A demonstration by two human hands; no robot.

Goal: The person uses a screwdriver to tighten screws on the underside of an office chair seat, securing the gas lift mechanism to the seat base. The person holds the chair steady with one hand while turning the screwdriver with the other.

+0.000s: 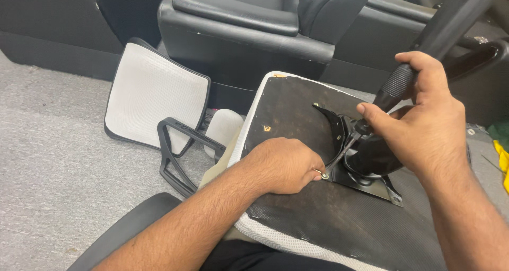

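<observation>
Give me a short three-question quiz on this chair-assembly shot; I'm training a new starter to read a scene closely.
1. True or false: the left hand rests on the dark underside of the upturned seat, fingertips at a bolt in the metal plate.
2. What does the right hand grip? A) a hammer B) a long black tool with a ribbed handle C) a cloth
3. Name the white mesh panel lying on the grey carpet to the left.

Key: 1 true; 2 B; 3 the chair backrest, beside a loose black armrest frame.
</observation>
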